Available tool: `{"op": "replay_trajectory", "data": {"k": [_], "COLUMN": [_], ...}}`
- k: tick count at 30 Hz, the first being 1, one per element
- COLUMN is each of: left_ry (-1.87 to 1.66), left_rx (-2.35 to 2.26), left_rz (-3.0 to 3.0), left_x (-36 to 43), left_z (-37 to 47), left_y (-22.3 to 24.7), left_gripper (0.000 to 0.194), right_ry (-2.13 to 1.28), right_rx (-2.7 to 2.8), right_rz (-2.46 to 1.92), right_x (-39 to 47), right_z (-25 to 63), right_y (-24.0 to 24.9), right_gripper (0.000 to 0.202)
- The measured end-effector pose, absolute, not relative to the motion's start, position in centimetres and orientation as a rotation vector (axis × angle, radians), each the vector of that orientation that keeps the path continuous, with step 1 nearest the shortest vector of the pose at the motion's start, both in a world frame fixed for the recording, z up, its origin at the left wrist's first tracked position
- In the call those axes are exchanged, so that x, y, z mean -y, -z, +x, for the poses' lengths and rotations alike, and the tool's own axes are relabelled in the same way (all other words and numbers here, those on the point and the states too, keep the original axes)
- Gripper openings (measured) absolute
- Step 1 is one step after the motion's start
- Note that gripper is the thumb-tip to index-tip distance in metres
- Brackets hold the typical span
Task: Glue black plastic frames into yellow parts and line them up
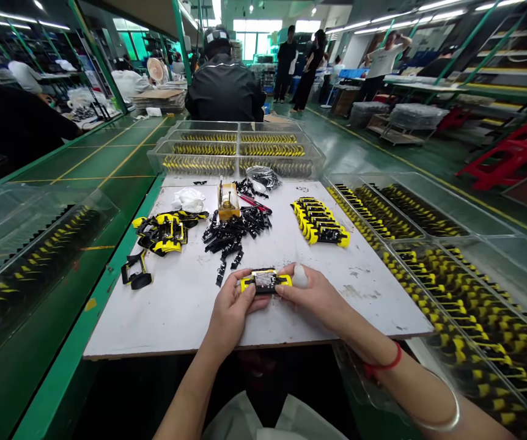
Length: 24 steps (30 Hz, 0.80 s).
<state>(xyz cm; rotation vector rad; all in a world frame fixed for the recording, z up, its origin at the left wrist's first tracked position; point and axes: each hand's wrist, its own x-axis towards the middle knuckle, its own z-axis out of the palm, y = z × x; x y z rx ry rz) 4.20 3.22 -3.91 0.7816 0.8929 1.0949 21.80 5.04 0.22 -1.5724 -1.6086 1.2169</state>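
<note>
Near the front of the white board (176, 321), a yellow and black part (265, 281) is held between both hands. My left hand (235, 299) grips its left end, thumb on the near edge. My right hand (312, 293) pinches its right end; a whitish cover sits on one finger. Beyond the hands lies a pile of small black pieces (238, 229). Yellow and black parts (165, 232) are heaped at the left, with a black piece (136, 271) nearer. A row of similar parts (319, 221) stands at the right.
A small yellow box (228, 205) holding tools stands behind the black pile, beside a white cloth (189, 200). Clear trays of yellow and black parts flank the board at left (103, 205), right (488, 235) and back (238, 125). A person in black (225, 88) sits ahead.
</note>
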Motion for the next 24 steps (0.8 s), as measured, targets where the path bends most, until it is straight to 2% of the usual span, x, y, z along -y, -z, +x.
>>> {"op": "replay_trajectory", "data": {"k": [7, 14, 18, 21, 24], "left_ry": [-1.105, -1.161, -1.133, -1.246, -1.42], "left_rx": [-0.827, -0.96, -1.013, -1.157, -1.453], "left_rz": [0.718, 0.792, 0.86, 0.999, 1.431], "left_x": [-3.5, -3.1, -3.1, -3.7, -4.1], "left_z": [4.2, 4.7, 5.3, 5.3, 4.6], "left_y": [4.0, 3.3, 4.7, 6.1, 6.6], "left_gripper": [0.035, 0.044, 0.049, 0.056, 0.041], "right_ry": [-1.353, -1.239, -1.144, -1.173, -1.324], "right_rx": [1.487, 1.65, 1.617, 1.51, 1.323], "right_rz": [-1.502, -1.479, -1.421, -1.38, -1.348], "right_x": [-5.3, -4.9, -4.5, -4.3, -4.1], "right_z": [21.9, 22.0, 22.6, 22.5, 21.8], "right_y": [1.3, 1.1, 2.1, 2.9, 3.4], "right_gripper": [0.026, 0.026, 0.022, 0.023, 0.034]}}
